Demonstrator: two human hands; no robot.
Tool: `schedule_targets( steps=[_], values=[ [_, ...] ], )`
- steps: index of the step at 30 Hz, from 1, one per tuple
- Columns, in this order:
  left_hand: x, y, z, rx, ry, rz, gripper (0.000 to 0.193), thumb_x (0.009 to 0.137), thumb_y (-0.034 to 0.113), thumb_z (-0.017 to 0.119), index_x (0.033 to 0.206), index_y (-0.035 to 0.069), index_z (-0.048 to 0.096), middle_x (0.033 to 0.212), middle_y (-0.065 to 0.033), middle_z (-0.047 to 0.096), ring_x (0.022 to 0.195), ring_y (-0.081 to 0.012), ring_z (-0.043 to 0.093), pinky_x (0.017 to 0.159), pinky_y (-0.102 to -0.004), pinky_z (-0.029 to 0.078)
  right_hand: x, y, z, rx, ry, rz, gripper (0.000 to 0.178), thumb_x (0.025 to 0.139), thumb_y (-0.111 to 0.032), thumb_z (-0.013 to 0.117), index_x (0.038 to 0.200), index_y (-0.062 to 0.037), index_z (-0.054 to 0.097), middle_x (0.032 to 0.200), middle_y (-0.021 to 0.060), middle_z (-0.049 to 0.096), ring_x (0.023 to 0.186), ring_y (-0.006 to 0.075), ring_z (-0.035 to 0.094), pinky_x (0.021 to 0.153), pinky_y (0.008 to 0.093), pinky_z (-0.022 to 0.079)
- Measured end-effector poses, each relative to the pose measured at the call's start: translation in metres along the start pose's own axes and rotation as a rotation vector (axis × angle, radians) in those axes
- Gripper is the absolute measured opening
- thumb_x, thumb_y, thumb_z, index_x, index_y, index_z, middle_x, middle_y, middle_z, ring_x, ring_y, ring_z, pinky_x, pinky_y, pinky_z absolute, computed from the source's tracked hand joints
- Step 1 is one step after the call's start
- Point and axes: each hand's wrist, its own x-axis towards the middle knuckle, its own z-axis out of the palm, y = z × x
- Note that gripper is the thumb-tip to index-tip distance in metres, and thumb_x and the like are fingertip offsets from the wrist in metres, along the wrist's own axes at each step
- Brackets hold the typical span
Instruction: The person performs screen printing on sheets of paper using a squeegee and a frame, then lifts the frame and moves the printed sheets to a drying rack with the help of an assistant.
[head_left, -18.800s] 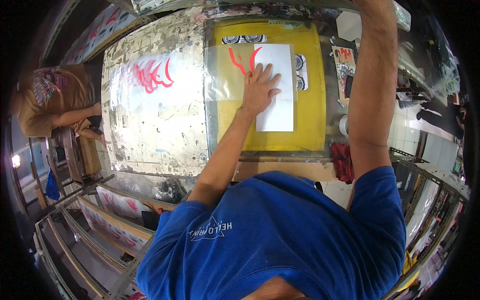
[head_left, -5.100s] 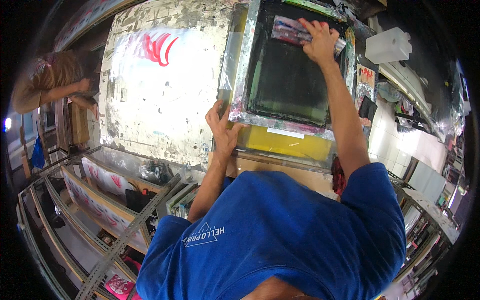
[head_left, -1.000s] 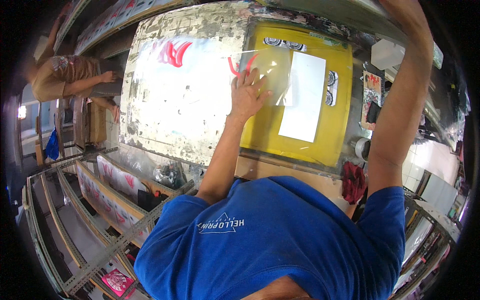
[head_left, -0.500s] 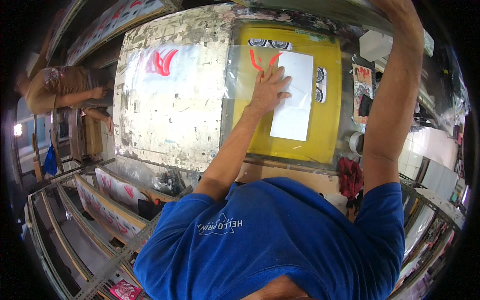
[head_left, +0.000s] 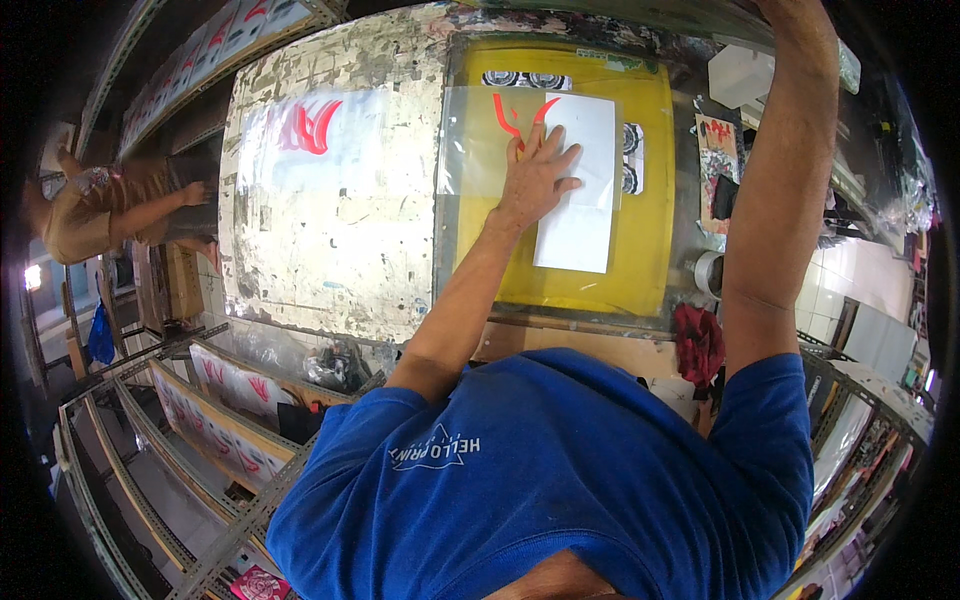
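My left hand (head_left: 535, 175) lies flat, fingers spread, on a clear film (head_left: 470, 150) with a red printed mark (head_left: 505, 115). The film overlaps a white paper sheet (head_left: 580, 200) on a yellow board (head_left: 650, 250). My right forearm (head_left: 785, 150) reaches up to the raised screen frame (head_left: 660, 15) at the picture's top edge. The right hand is cut off there, so its grip does not show.
A worn, paint-flecked table (head_left: 330, 250) holds a second clear film with a red mark (head_left: 305, 125). A tape roll (head_left: 708, 272) and a red rag (head_left: 697, 340) lie right of the board. Another person (head_left: 110, 210) stands at far left. Metal racks with printed sheets (head_left: 230, 400) sit below the table.
Over the last second my left hand slid right with the clear film, from beside the white paper to partly on it. My right arm stayed raised.
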Motion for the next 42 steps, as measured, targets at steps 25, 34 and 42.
schedule_targets(
  steps=[25, 34, 42],
  values=[
    [-0.073, 0.03, -0.136, -1.119, 0.596, -0.642, 0.09, 0.068, 0.004, 0.09, 0.145, -0.007, 0.044, 0.117, -0.0112, 0.065, 0.104, -0.0177, 0.061, 0.092, -0.0327, 0.051, -0.192, -0.016, 0.088, -0.275, 0.091, -0.222, 0.043, 0.081, -0.023, 0.074, 0.124, -0.025, 0.07, 0.079, 0.0059, 0.062, 0.077, 0.0267, 0.06, 0.07, 0.0402, 0.044],
    [-0.155, -0.006, -0.054, -0.231, 0.479, -0.418, 0.071, 0.057, 0.015, 0.093, 0.119, -0.003, 0.065, 0.134, -0.0138, 0.057, 0.123, -0.0303, 0.051, 0.103, -0.0428, 0.042, -0.275, 0.046, 0.188, -0.168, -0.255, -0.025, 0.057, 0.077, -0.02, 0.076, 0.132, -0.0259, 0.064, 0.092, 0.0055, 0.061, 0.09, 0.0289, 0.058, 0.088, 0.046, 0.038],
    [-0.164, -0.004, -0.056, -0.131, 0.422, -0.481, 0.07, 0.058, 0.032, 0.089, 0.116, -0.001, 0.068, 0.139, -0.0192, 0.05, 0.125, -0.0401, 0.043, 0.106, -0.0508, 0.034, -0.242, 0.081, 0.229, -0.291, -0.213, 0.019, 0.075, 0.059, -0.01, 0.075, 0.132, -0.0227, 0.062, 0.106, 0.0055, 0.058, 0.106, 0.0268, 0.052, 0.092, 0.0484, 0.032]
  ],
)
